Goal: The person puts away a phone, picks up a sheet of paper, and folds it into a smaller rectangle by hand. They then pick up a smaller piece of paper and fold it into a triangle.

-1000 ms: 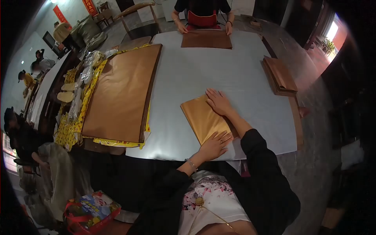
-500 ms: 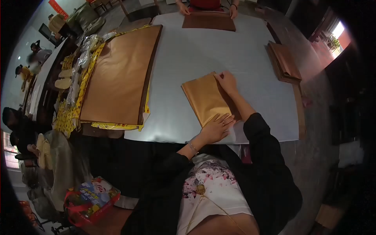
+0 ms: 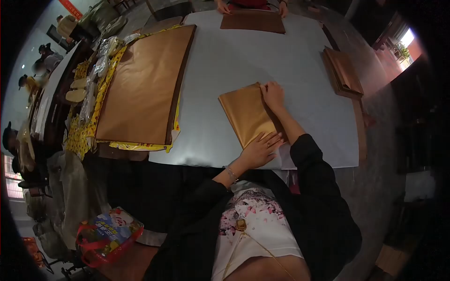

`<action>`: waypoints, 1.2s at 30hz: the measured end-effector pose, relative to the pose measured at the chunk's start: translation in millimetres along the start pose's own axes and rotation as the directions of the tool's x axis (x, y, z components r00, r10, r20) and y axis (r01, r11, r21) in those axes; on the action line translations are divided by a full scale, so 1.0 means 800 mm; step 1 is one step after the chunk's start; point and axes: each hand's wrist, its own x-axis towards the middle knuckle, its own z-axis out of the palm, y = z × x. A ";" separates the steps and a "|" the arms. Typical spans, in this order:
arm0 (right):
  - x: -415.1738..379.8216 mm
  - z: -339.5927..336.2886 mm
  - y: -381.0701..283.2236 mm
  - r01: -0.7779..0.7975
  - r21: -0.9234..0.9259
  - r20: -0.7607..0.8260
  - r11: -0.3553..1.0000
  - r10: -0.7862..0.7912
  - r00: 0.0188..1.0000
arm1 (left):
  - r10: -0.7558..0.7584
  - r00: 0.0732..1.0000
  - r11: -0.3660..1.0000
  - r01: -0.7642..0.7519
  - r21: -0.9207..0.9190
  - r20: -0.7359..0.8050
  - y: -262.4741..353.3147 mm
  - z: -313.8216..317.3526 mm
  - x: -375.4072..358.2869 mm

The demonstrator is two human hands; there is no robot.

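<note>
A folded golden-brown sheet (image 3: 246,112) lies on the pale table (image 3: 215,61) in front of me. My left hand (image 3: 261,149) rests on its near edge, palm down, with the fingers stretched out over the sheet. At the far right corner, my right hand (image 3: 273,97) has its fingers bent and pressed together on the sheet's edge. A large stack of flat brown sheets (image 3: 145,84) is left of the folded one.
Folded brown sheets (image 3: 342,72) are piled at the right edge. Across the table a person's hands (image 3: 222,7) touch another brown sheet (image 3: 253,21). Wrapped packets (image 3: 101,63) and yellow patterned material (image 3: 80,138) border the left stack. A colourful bag (image 3: 110,234) sits below left.
The view has shifted slightly. Both my hands remain at nearly the same places on the folded sheet, whose surface looks a little flatter.
</note>
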 end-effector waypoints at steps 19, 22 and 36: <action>-0.005 -0.001 0.003 0.070 0.064 -0.112 0.996 -0.062 0.992 | -0.008 0.995 1.000 0.009 -0.008 0.099 -0.001 -0.003 0.001; -0.017 -0.022 -0.009 0.154 0.218 -0.191 0.964 -0.113 0.975 | -0.010 0.992 1.000 0.012 -0.017 0.126 -0.001 -0.008 0.002; -0.142 -0.082 0.010 0.236 0.292 0.229 0.927 -0.308 0.923 | 0.000 0.998 1.000 0.000 -0.007 0.061 -0.001 -0.003 -0.001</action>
